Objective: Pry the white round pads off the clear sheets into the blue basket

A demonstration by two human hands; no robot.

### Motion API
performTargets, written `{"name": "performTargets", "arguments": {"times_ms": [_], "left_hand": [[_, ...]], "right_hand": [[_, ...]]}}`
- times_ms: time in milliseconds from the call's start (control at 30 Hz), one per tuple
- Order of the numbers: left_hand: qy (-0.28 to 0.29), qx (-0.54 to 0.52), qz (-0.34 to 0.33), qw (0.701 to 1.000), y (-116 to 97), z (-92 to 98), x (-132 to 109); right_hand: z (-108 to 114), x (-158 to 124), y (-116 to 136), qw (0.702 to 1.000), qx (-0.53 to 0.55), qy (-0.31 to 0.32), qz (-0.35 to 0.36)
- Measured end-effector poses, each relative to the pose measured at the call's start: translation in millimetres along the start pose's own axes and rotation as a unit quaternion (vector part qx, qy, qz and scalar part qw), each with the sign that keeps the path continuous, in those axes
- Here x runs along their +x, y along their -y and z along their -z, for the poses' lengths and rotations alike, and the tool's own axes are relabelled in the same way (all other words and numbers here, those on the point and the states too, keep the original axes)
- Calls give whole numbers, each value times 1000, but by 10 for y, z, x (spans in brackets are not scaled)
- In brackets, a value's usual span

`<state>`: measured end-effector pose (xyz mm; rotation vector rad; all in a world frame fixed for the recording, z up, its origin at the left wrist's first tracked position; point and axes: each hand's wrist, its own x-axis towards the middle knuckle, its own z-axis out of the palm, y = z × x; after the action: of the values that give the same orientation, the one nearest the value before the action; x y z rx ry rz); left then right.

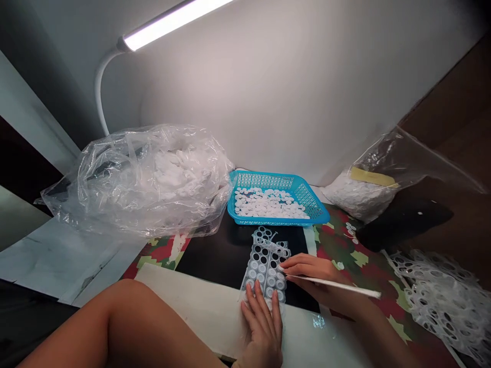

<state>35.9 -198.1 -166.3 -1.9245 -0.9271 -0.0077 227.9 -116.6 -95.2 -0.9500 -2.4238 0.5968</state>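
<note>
A translucent plastic sheet with rows of round rings [264, 268] lies lengthwise before me. Its far rings are see-through, while the nearer ones hold whitish round discs. My left hand [263, 322] rests flat on the near end of the sheet, fingers stretched out. At the sheet's right edge is my right hand [312, 271], closed around a thin white stick [341, 287] that points to the right. A small white disc [282, 268] shows at its fingertips, touching or just above a ring; I cannot tell which. Its palm is hidden.
A blue basket [276, 222] with many white discs stands behind the sheet. A large clear bag [153, 184] sits at left. On the right are a bag of white pieces [356, 197] and a heap of ring sheets [448, 301]. A lamp [172, 24] hangs overhead.
</note>
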Motion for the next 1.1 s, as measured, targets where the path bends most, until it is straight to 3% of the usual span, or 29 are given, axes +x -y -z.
{"name": "performTargets", "arguments": {"times_ms": [167, 367, 700, 1100], "left_hand": [[5, 11, -9, 1000, 17, 17, 1], [7, 27, -27, 999, 24, 12, 2], [15, 13, -15, 1000, 32, 41, 15], [48, 68, -62, 995, 42, 65, 14]], "right_hand": [[-1, 1, -14, 1000, -1, -3, 0], [10, 18, 12, 998, -13, -54, -23], [22, 19, 3, 1000, -13, -17, 9], [40, 24, 19, 1000, -22, -10, 6]]}}
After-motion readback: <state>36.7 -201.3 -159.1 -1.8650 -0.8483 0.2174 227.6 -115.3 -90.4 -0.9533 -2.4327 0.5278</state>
